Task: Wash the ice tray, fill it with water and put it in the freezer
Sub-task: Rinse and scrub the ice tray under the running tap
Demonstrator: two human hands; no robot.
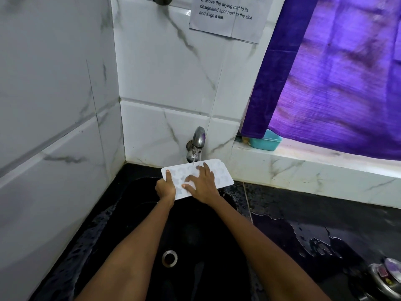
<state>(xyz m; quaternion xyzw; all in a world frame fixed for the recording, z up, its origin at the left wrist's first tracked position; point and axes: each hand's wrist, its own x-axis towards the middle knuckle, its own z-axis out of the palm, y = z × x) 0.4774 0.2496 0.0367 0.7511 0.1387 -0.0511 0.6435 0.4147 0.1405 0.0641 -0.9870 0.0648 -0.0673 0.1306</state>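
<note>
White rectangular plastic ice tray point(219, 175) w/ shaped cavities is held over the black sink point(134, 213), directly under the chrome wall tap point(196, 144). A thin stream of water falls from the spout onto the tray's far edge. Left hand point(166, 187) grips the tray's left end, thumb on top, fingers curled beneath and hidden. Right hand point(200, 184) lies flat on the tray's upper face, fingers spread and straight, covering the middle cavities; cavity shapes are faint, count not legible. Round metal drain point(169, 258) shows between the forearms. Wet black countertop point(314, 224) to the right, pooled water on it. Teal plastic tub point(268, 141) on the white marble ledge point(303, 166), partly hidden by the purple curtain point(338, 79). Printed paper notice point(227, 16) on the tiles, top cut off. Metal item point(386, 279) at lower right corner, cropped, not identifiable.
</note>
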